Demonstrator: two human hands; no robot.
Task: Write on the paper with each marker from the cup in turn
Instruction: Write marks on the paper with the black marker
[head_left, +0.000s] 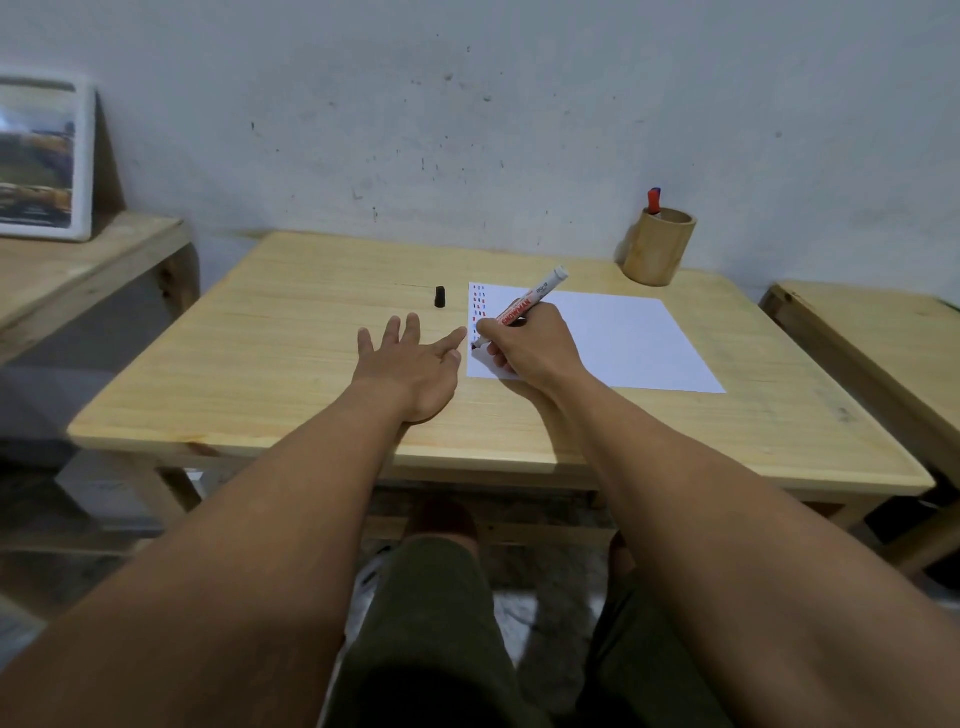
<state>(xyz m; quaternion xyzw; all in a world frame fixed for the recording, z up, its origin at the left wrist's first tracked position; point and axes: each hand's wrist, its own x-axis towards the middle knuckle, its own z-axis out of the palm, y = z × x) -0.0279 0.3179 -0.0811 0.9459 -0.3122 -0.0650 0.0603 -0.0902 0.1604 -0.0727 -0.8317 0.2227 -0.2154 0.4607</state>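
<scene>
A white sheet of paper (613, 338) lies on the wooden table (291, 364), with short red and blue marks down its left edge. My right hand (530, 348) grips a white marker (530, 301) with a red label, its black tip touching the paper's left edge. My left hand (410, 364) rests flat on the table just left of the paper, fingers spread, the forefinger pointing toward the paper's edge. A black marker cap (440, 296) lies on the table beyond my left hand. A wooden cup (658, 247) at the back right holds a red marker (654, 201).
A second wooden table (883, 343) stands to the right. A lower wooden bench (67, 270) on the left bears a framed picture (41, 156) leaning on the wall. The wall runs right behind the table. My knees are under the table's front edge.
</scene>
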